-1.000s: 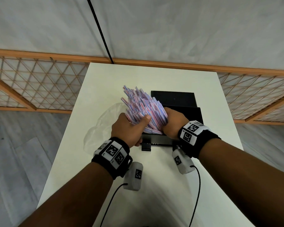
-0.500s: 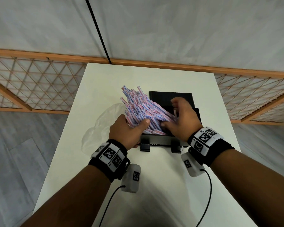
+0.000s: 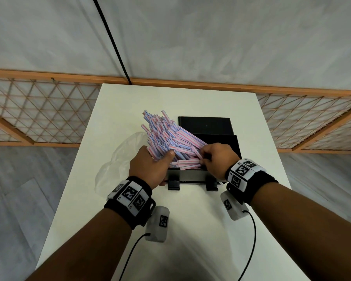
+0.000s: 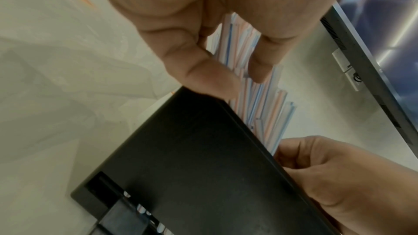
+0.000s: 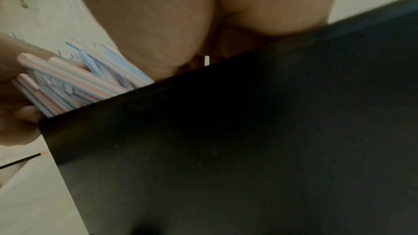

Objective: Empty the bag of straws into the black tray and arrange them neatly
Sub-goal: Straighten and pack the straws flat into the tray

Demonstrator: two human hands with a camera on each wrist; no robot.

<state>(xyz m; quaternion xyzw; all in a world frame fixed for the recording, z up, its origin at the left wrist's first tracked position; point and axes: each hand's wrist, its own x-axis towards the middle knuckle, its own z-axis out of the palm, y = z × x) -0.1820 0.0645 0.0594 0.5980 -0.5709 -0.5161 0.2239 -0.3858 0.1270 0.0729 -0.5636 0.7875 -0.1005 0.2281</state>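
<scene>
Our left hand grips the fanned striped straws; our right hand pinches a few. We should level them inside the black tray.

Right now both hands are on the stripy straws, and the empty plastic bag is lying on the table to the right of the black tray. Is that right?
Almost. The plastic bag lies to the left of the black tray, not the right; the head view shows it beside the left hand. The rest holds: the left hand and the right hand are both on the striped straws.
</scene>
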